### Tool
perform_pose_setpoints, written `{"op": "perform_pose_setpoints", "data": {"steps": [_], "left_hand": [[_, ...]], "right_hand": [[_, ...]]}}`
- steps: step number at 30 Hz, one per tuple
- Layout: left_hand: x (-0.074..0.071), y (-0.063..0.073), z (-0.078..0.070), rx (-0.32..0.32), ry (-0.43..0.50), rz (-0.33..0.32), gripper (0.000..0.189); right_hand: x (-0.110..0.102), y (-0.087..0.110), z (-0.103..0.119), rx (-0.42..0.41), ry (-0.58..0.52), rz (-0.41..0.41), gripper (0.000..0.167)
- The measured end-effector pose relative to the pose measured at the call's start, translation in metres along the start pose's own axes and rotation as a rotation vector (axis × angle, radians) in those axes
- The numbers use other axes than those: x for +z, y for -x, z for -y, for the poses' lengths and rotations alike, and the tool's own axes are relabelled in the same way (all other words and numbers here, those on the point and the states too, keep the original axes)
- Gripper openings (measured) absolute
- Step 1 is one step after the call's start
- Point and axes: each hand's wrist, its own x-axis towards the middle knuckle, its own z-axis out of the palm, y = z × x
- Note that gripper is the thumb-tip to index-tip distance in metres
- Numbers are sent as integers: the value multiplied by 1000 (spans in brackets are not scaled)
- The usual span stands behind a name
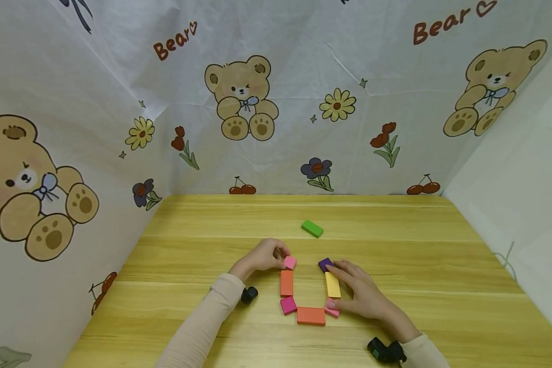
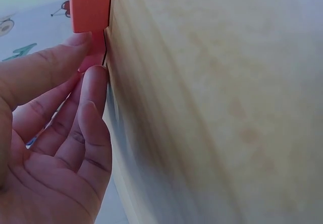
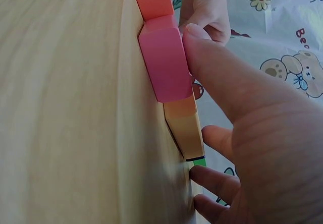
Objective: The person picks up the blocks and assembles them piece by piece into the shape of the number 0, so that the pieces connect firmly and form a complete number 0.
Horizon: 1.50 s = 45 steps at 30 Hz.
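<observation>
In the head view my left hand (image 1: 266,254) pinches a small pink block (image 1: 290,262) between thumb and fingers at the far left of a U-shaped outline of blocks. My right hand (image 1: 363,292) spreads over the outline's right side. Its thumb touches another pink block (image 1: 333,312), and its index finger reaches the purple block (image 1: 324,265). Between those two lies a yellow block (image 1: 333,285). In the left wrist view an orange block (image 2: 91,7) adjoins the pinched one. The right wrist view has the thumb against the pink block (image 3: 166,62).
A magenta block (image 1: 288,305) and an orange block (image 1: 311,316) form the near side. Farther back on the wooden table (image 1: 202,220) lies a green block (image 1: 312,228). A bear-print sheet (image 1: 294,92) rises behind. Black wrist devices sit near both wrists.
</observation>
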Motion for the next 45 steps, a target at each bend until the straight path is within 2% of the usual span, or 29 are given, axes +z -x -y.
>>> {"op": "perform_pose_setpoints", "data": {"steps": [3,6,13,24,31,35,41,45], "left_hand": [[-1,1,0,37,4,7,26],[-2,3,0,43,11,8,24],[0,0,1,-18,4,-7,27],[2,1,1,-1,-17,-8,27],[2,5,1,1,-12,-13,39],[1,10,0,4,-18,-43,43],[0,18,1,-32,16,-133,50],[2,22,4,-13,53,-178,48]], "right_hand": [[0,0,0,1,2,0,82],[1,0,-1,2,4,0,82],[2,0,-2,6,2,2,81],[0,-1,-1,3,-8,7,81],[1,-1,-2,6,-1,8,82],[2,-1,-3,8,1,8,82],[2,-1,-3,10,0,9,82],[2,-1,-3,9,-1,8,82]]}}
